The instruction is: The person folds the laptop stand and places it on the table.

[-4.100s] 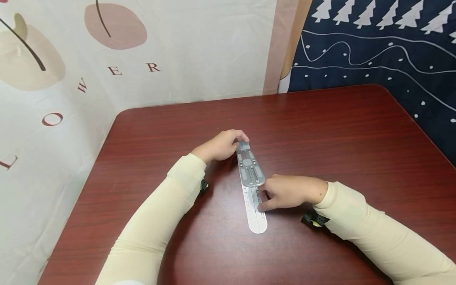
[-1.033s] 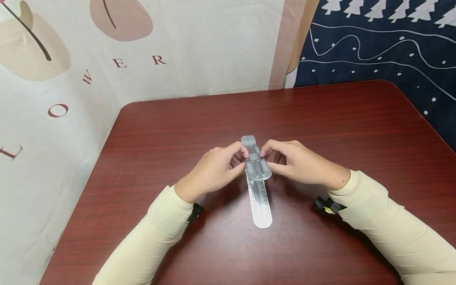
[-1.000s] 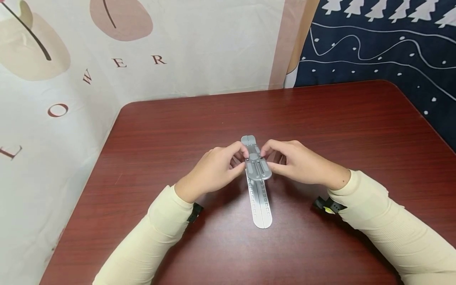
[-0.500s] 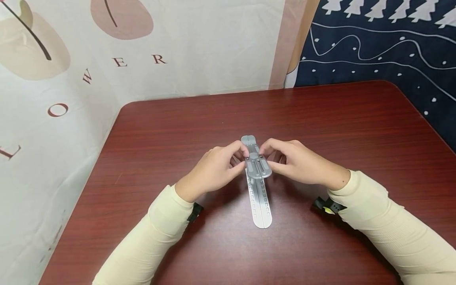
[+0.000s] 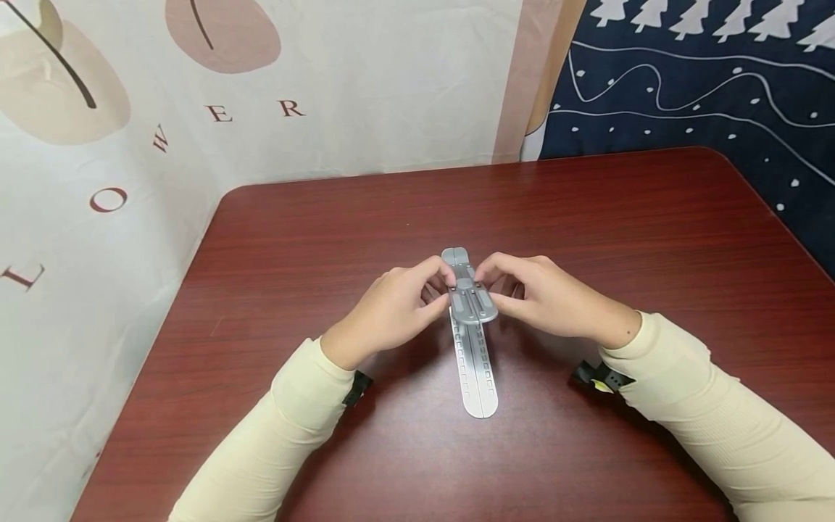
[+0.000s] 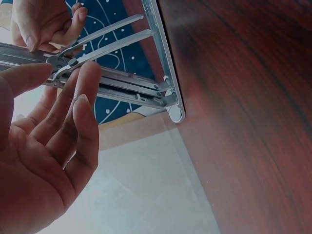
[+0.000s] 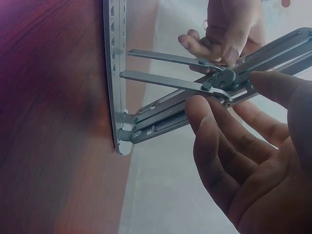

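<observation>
A silver folding laptop stand [image 5: 480, 391] rests on the table, its long notched base pointing toward me. Its grey upper plate [image 5: 474, 310] is tilted up from the far hinge, the near end above the base. My left hand [image 5: 385, 308] pinches the plate's left edge near the middle. On the opposite edge, my right hand [image 5: 554, 297] pinches with thumb and fingers. Two thin support legs [image 6: 119, 45] slant from the plate to the base in the left wrist view. From the right wrist, the legs' tips reach the base's row of slots [image 7: 113, 53].
The reddish-brown wooden table [image 5: 326, 239] extends around the stand on all sides. A pale printed cloth [image 5: 391, 87] hangs behind and at the left; a dark blue cloth with white trees [image 5: 685, 94] hangs at the right.
Both hands have come from the stand's far and near ends to the plate's two sides. Over the last second the plate's near end has risen slightly; the base has stayed put.
</observation>
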`<state>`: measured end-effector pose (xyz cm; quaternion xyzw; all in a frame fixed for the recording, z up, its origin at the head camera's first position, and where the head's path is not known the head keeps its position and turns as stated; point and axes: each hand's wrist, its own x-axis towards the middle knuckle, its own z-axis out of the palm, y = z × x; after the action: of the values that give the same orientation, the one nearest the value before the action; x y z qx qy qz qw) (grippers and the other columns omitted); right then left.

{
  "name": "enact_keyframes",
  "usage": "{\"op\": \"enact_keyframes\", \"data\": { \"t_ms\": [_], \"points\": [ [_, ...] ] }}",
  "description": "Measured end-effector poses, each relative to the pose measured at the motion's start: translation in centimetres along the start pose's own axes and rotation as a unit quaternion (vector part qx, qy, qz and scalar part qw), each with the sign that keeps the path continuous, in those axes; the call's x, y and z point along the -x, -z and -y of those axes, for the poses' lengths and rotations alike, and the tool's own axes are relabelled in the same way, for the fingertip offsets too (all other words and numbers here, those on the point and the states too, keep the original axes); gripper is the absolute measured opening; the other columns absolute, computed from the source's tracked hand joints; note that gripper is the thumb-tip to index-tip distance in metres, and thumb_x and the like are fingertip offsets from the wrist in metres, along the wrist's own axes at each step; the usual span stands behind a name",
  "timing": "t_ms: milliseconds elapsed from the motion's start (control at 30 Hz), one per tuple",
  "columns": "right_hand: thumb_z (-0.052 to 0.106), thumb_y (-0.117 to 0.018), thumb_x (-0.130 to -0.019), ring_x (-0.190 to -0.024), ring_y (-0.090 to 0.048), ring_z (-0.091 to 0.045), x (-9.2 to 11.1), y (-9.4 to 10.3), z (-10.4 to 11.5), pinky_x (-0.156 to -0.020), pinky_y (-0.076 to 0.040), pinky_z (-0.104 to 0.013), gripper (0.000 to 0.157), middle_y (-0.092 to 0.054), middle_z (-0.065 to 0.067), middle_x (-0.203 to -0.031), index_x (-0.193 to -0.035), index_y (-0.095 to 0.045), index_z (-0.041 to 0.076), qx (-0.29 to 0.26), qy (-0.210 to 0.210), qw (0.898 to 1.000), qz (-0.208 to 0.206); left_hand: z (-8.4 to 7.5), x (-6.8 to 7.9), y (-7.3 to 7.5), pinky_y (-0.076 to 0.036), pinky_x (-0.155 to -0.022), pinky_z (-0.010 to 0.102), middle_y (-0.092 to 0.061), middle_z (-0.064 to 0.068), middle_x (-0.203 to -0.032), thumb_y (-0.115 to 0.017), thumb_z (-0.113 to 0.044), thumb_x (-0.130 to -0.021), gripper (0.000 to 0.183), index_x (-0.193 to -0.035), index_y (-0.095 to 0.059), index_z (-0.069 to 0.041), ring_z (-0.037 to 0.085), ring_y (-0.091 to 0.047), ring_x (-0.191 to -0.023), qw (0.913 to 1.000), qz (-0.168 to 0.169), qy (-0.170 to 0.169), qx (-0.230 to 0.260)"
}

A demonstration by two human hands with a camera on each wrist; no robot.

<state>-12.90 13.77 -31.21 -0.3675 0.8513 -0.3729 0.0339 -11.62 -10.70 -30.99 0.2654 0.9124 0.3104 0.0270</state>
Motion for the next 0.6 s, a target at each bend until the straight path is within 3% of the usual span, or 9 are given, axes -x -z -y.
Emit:
{"op": "enact_keyframes", "data": {
  "t_ms": [600],
  "points": [
    [0.010,-0.069,-0.093,-0.077,-0.062,-0.005,0.03,-0.12,0.06,-0.065,-0.053,-0.029,0.022,-0.069,0.008,-0.086,-0.112,-0.062,0.015,0.003,-0.006,1.000,-0.008,-0.06,-0.05,0.02,-0.054,-0.073,0.026,-0.071,-0.009,-0.083,-0.066,-0.015,-0.092,0.013,-0.104,-0.062,-0.019,0.004,-0.066,-0.076,0.9998,-0.010,0.008,-0.013]
  ]
}}
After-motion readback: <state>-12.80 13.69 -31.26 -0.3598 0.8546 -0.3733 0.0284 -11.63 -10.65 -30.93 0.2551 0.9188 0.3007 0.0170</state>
